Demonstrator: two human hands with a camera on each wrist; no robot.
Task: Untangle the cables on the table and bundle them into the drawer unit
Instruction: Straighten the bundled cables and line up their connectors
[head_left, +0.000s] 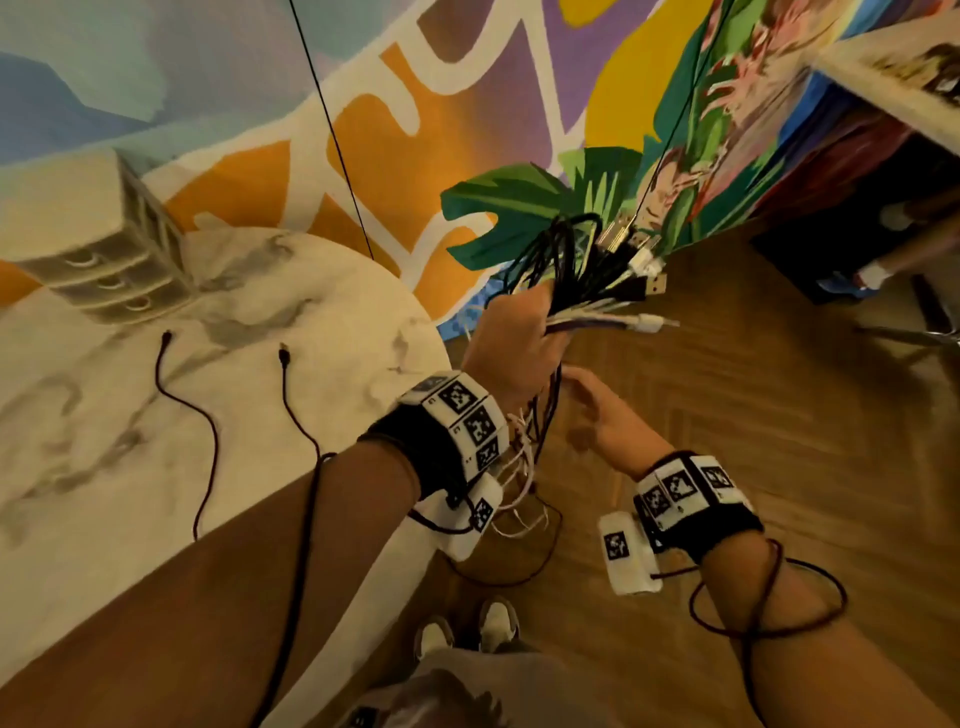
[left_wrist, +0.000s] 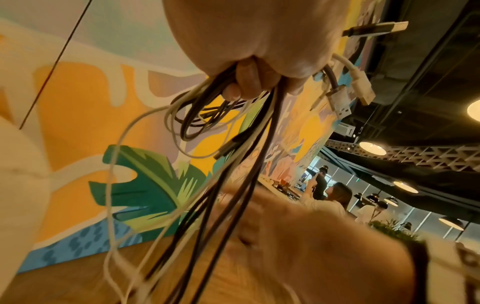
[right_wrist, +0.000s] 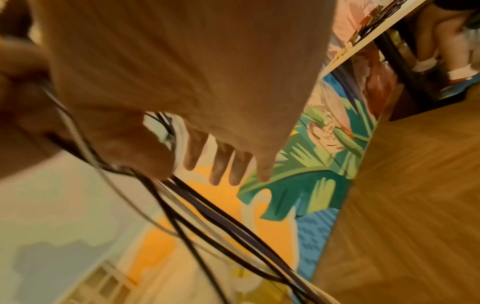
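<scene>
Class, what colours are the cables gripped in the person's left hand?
Black and white cables, gripped in the left hand; the left wrist view shows this best.

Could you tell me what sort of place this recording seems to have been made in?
Probably a shared office lounge or café-like space: a big painted mural covers the wall, round pendant lamps hang from a dark open ceiling, and other people are at tables beyond the marble table.

The left hand grips a bundle of cables, fingers curled round it. Black and white strands hang below the left hand; USB plugs stick out beside it. Under it, the blurred right hand reaches the strands, fingers straight.
</scene>
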